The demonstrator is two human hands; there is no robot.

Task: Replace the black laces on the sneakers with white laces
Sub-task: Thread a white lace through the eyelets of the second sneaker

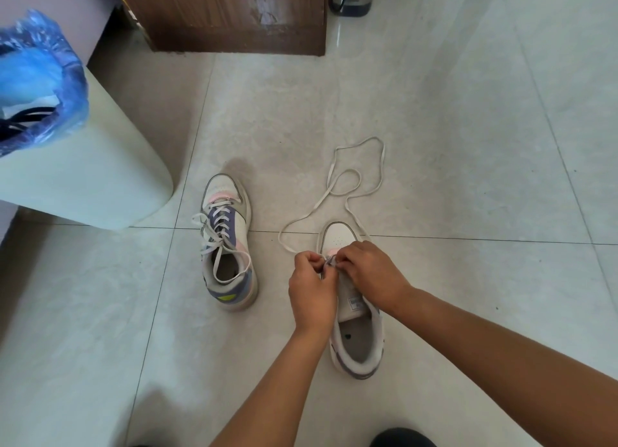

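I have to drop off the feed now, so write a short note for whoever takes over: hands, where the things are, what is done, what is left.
Left hand and right hand both pinch the white lace at the lowest eyelets of the right-side sneaker; the rest of it trails on the floor beyond the toe.
Done: the left-side sneaker is laced in white, ends loose. Black laces seem to lie in the blue-lined bin.
Left: thread the right-side sneaker upward, even the ends.

I see pale tiled floor (434, 118). Laced sneaker (227, 242) lies on it. Unlaced sneaker (354, 299) right of laced sneaker; loose white lace (351, 185) looped beyond. Pale bin (93, 165) left, wooden cabinet (227, 15) far behind.
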